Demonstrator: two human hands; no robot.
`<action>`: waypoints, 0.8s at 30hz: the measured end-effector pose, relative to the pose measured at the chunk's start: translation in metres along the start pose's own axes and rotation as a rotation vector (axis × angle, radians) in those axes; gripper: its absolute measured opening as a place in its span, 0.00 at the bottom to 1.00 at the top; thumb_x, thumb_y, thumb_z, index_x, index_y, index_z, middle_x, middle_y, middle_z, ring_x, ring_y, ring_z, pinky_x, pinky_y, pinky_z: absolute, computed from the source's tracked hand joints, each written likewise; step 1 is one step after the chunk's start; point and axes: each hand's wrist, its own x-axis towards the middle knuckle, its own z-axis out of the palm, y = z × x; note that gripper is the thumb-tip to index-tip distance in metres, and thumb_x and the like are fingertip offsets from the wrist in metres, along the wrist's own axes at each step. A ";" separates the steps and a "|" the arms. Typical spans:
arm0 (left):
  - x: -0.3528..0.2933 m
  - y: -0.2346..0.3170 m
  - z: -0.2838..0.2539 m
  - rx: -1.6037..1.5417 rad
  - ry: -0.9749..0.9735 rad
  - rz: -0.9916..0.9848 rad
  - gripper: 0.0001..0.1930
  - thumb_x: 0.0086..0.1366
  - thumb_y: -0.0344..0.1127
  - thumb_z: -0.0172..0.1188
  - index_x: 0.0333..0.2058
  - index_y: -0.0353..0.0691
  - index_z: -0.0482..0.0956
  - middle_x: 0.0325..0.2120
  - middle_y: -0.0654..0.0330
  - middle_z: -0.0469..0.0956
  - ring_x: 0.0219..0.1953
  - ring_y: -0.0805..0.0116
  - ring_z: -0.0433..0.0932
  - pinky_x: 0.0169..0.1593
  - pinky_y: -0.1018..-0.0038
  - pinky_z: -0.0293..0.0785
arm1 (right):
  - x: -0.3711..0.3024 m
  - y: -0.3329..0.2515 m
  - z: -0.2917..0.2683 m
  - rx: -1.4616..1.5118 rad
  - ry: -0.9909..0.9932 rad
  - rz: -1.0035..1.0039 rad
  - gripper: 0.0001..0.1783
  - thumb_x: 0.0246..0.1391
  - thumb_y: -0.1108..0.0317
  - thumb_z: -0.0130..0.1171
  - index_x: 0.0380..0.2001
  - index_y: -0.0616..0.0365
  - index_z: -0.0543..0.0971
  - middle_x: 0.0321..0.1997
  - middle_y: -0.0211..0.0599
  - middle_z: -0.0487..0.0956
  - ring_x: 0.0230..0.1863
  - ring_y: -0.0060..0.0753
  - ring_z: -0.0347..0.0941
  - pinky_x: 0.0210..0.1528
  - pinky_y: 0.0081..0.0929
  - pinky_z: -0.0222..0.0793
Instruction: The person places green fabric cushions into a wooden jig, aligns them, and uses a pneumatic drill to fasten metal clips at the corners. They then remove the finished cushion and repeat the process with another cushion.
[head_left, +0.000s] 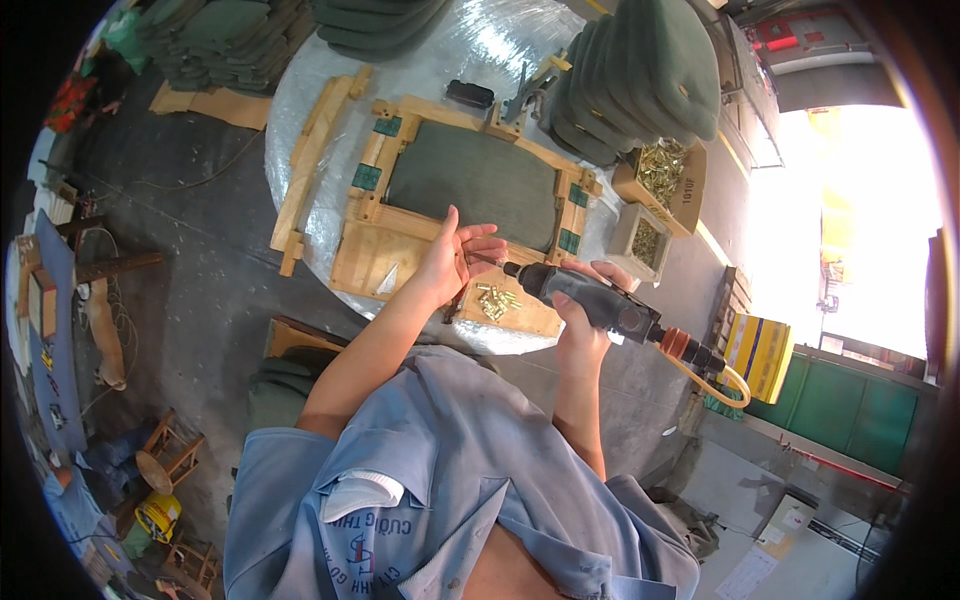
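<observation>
My right hand [580, 335] grips a black power screwdriver [597, 297], its thumb along the near side of the body. The tool points left, and a pale hose curves from its rear fitting. My left hand [455, 262] is at the bit end, fingers apart and partly curled, thumb up; whether a small part lies among its fingers cannot be made out. Beyond both hands, a grey-green padded panel [470, 180] lies inside a wooden frame jig [430, 222] with green corner pads. Small brass-coloured fittings [495, 302] lie in a pile on the jig's near board.
Plastic film covers the round table [300, 160]. Stacked grey-green panels [640, 80] stand at far right, near a carton of brass-coloured pieces [660, 175] and a smaller box [640, 243]. Wooden strips [315, 150] lie at left; a black object [470, 94] sits beyond the jig.
</observation>
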 end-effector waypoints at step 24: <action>-0.004 0.011 -0.053 -0.158 -0.096 -0.128 0.13 0.78 0.41 0.62 0.49 0.36 0.83 0.32 0.61 0.87 0.31 0.72 0.89 0.37 0.74 0.91 | 0.008 -0.005 0.019 0.037 0.122 0.041 0.37 0.45 0.81 0.69 0.59 0.57 0.66 0.54 0.54 0.82 0.56 0.43 0.80 0.64 0.41 0.73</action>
